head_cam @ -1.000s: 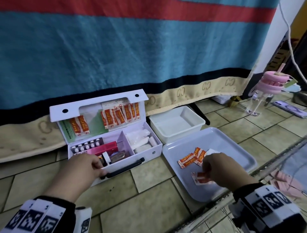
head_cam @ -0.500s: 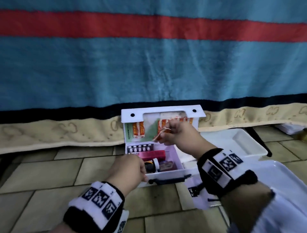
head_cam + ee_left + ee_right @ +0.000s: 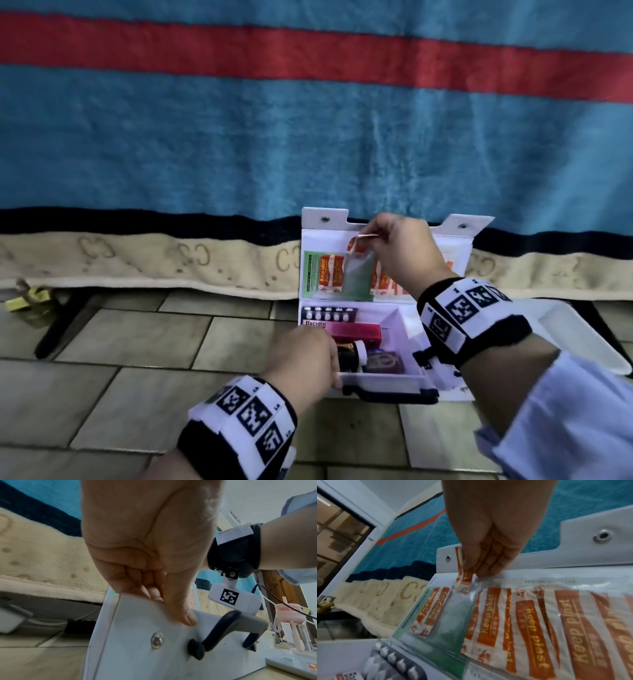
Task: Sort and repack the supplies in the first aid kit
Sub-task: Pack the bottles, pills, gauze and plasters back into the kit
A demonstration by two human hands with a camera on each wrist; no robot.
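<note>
Right hand (image 3: pixel 488 536) risen to lid pocket rim pinching plaster strip (image 3: pixel 464 574), left hand (image 3: pixel 147 545) gripping kit's (image 3: pixel 137 635) front edge

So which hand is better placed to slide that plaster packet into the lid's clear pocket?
Right. The right hand already pinches the plaster packet at the lid pocket opening; the left hand grips the kit front rim.

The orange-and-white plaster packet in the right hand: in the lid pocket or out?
Partly in: the packet has its lower end inside the clear pocket.
</note>
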